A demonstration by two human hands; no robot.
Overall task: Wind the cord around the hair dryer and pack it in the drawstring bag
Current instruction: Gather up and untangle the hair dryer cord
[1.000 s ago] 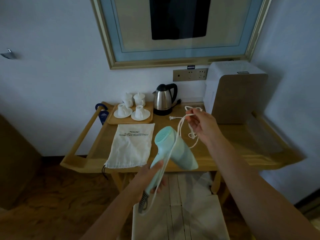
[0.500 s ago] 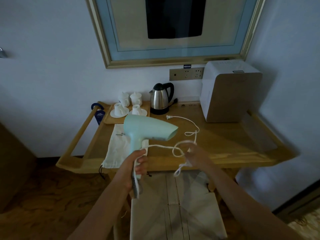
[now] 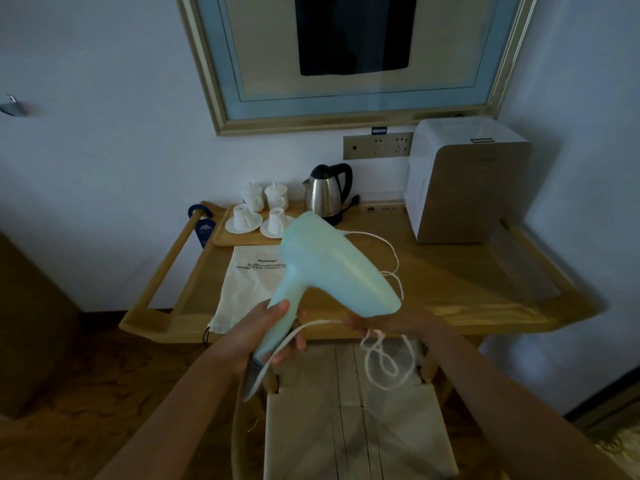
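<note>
My left hand [image 3: 258, 336] grips the handle of the mint-green hair dryer [image 3: 332, 268], which is held in the air with its nozzle pointing right and down. Its white cord [image 3: 381, 358] runs from the handle base across to my right hand [image 3: 388, 323], which pinches it just under the nozzle. Loose loops hang below that hand, and more cord trails back over the table behind the dryer. The white drawstring bag [image 3: 247, 289] lies flat on the wooden table [image 3: 467, 285], partly hidden behind the dryer.
At the back of the table stand a steel kettle [image 3: 327, 195], a wooden tray with white cups [image 3: 256, 216] and a white-and-brown box appliance [image 3: 464, 181]. A pale woven chair seat [image 3: 353, 420] is right below my hands. Wall sockets [image 3: 377, 146] sit under a framed picture.
The dryer has tilted and its nozzle has swung right and downward. My right hand brought the cord from above the table down to under the nozzle, and the loops now hang lower.
</note>
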